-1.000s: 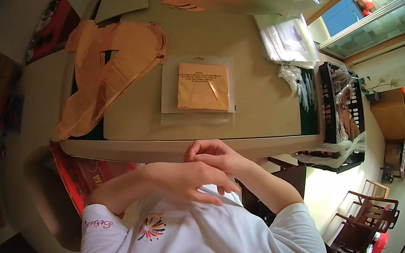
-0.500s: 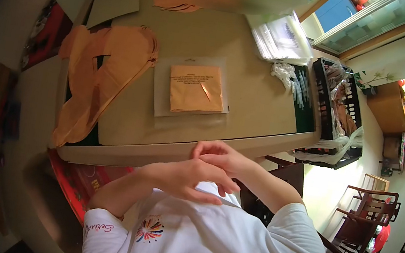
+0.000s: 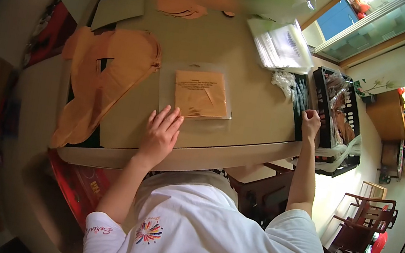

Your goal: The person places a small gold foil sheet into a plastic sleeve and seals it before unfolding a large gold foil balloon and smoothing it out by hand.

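Note:
My left hand (image 3: 161, 131) lies open, fingers spread, with its fingertips on the lower left corner of a clear plastic bag (image 3: 169, 81). Inside or under this bag, which has a hang hole at its top, is a folded orange piece (image 3: 199, 94) seen behind small printed text. Out to the right, my right hand (image 3: 311, 123) is closed in a pinch at the lower ends of several thin clear plastic strips (image 3: 300, 93). What its fingertips grip is too small to make out. Beside the strips sits a bunched white bundle (image 3: 284, 82).
Orange layered pieces (image 3: 117, 66) hang over the table's left edge. More orange pieces (image 3: 181, 5) lie at the back, near a pale card (image 3: 119, 8). A stack of clear bags (image 3: 282, 47) is at the back right. A black crate (image 3: 324, 100) with plastic-wrapped items stands beyond the right edge.
My hands were together in front of my chest and have parted. The left has reached forward onto the bag's corner, and the right has gone out to the strips.

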`<action>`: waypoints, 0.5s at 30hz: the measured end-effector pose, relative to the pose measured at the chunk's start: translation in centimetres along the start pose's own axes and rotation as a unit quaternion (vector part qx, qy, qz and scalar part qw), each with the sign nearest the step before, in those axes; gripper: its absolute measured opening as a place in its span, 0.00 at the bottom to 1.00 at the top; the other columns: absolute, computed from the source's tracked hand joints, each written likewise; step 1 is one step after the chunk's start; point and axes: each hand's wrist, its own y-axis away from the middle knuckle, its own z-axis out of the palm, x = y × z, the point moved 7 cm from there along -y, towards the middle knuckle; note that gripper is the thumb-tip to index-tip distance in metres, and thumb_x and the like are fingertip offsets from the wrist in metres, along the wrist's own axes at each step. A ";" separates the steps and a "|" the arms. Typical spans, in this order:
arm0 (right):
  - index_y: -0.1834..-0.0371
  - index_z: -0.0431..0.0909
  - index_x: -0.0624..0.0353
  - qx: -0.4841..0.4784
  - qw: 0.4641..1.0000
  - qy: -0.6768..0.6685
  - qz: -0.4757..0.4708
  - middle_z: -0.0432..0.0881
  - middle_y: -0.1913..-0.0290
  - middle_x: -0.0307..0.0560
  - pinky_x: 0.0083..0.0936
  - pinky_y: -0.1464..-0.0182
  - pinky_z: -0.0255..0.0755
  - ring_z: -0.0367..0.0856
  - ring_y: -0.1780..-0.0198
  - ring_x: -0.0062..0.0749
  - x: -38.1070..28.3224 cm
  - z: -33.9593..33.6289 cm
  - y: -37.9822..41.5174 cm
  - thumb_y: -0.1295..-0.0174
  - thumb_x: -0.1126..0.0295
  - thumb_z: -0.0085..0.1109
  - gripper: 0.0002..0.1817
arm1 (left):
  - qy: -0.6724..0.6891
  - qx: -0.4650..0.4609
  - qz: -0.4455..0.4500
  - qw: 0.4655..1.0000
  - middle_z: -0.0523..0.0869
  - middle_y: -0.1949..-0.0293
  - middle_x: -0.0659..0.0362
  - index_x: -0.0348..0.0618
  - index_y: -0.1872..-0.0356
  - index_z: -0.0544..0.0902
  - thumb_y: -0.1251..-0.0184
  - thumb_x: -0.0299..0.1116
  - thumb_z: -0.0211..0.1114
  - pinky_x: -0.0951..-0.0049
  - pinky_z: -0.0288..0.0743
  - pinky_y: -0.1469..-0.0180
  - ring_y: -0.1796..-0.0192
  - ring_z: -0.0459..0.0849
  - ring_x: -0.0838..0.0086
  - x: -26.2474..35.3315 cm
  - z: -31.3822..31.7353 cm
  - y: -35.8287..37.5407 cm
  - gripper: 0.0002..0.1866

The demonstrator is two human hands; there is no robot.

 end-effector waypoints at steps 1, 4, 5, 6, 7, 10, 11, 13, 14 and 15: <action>0.66 0.83 0.61 0.000 1.000 -0.001 0.003 0.81 0.66 0.48 0.32 0.59 0.75 0.82 0.64 0.40 0.0 -0.2 0.2 0.44 0.68 0.67 0.08 | -0.004 0.003 0.004 1.000 0.75 0.37 0.54 0.45 0.42 0.79 0.39 0.29 0.65 0.49 0.59 0.30 0.32 0.68 0.59 0.2 0.2 -0.1 0.22; 0.67 0.84 0.61 0.082 0.994 0.033 -0.063 0.81 0.66 0.48 0.30 0.58 0.75 0.82 0.65 0.39 -2.1 -2.1 1.4 0.43 0.70 0.65 0.06 | 0.060 0.030 -0.024 0.997 0.76 0.39 0.53 0.45 0.42 0.78 0.40 0.27 0.66 0.52 0.62 0.31 0.32 0.69 0.59 0.3 -0.2 -0.4 0.23; 0.67 0.84 0.61 0.083 0.996 0.014 -0.031 0.82 0.65 0.47 0.30 0.57 0.75 0.83 0.62 0.35 -2.8 -2.6 2.0 0.41 0.71 0.64 0.05 | 0.076 0.055 -0.035 0.995 0.76 0.40 0.53 0.44 0.42 0.78 0.41 0.26 0.66 0.54 0.64 0.32 0.33 0.70 0.59 0.0 -0.6 -0.4 0.22; 0.66 0.83 0.61 0.053 0.998 -0.027 -0.035 0.82 0.64 0.47 0.29 0.56 0.76 0.82 0.61 0.33 -4.6 -2.5 2.6 0.40 0.71 0.63 0.05 | 0.092 0.079 -0.047 0.992 0.77 0.41 0.52 0.44 0.43 0.78 0.41 0.25 0.66 0.55 0.66 0.33 0.34 0.71 0.59 -0.5 -1.0 -0.4 0.22; 0.66 0.83 0.62 0.022 0.997 -0.066 -0.036 0.82 0.63 0.47 0.28 0.55 0.76 0.82 0.59 0.32 -6.2 -2.0 3.6 0.39 0.71 0.62 0.05 | 0.108 0.101 -0.058 0.987 0.78 0.42 0.52 0.44 0.44 0.78 0.42 0.25 0.66 0.57 0.68 0.34 0.35 0.72 0.59 -0.8 -1.4 -0.2 0.22; 0.65 0.82 0.64 -0.210 0.705 -0.661 0.150 0.82 0.62 0.46 0.27 0.52 0.78 0.81 0.58 0.30 -11.4 4.0 10.8 0.36 0.72 0.57 0.06 | 0.066 0.095 -0.045 0.992 0.79 0.45 0.53 0.42 0.48 0.79 0.43 0.23 0.66 0.61 0.73 0.38 0.39 0.76 0.59 -1.6 -1.0 -0.2 0.20; 0.65 0.80 0.65 -0.281 0.714 -0.604 0.216 0.81 0.62 0.46 0.27 0.49 0.79 0.81 0.57 0.32 -12.5 6.4 13.9 0.34 0.73 0.54 0.08 | 0.063 0.098 -0.045 0.992 0.80 0.46 0.53 0.42 0.49 0.80 0.43 0.23 0.66 0.61 0.73 0.39 0.41 0.77 0.60 -1.7 -1.1 -0.4 0.18; 0.64 0.83 0.62 -0.366 0.869 -0.323 -0.076 0.81 0.65 0.46 0.25 0.58 0.77 0.81 0.62 0.31 -21.3 4.7 18.8 0.41 0.76 0.60 0.04 | 0.058 0.106 -0.045 0.992 0.81 0.49 0.54 0.41 0.53 0.81 0.44 0.23 0.67 0.62 0.75 0.41 0.44 0.79 0.60 -1.4 -1.3 -0.7 0.16; 0.63 0.83 0.61 -0.392 0.876 -0.203 -0.196 0.80 0.66 0.47 0.27 0.59 0.77 0.82 0.63 0.33 -23.8 4.7 20.7 0.41 0.75 0.61 0.05 | 0.062 0.114 -0.046 0.991 0.82 0.50 0.54 0.41 0.54 0.81 0.44 0.23 0.68 0.62 0.75 0.41 0.45 0.79 0.60 -1.5 -1.3 -0.7 0.15; 0.63 0.83 0.60 -0.394 0.875 -0.197 -0.200 0.80 0.67 0.47 0.27 0.60 0.77 0.82 0.64 0.34 -24.7 5.2 21.7 0.41 0.74 0.61 0.05 | 0.066 0.123 -0.046 0.989 0.82 0.51 0.55 0.41 0.56 0.81 0.44 0.24 0.68 0.63 0.75 0.42 0.45 0.79 0.61 -1.5 -1.2 -0.6 0.13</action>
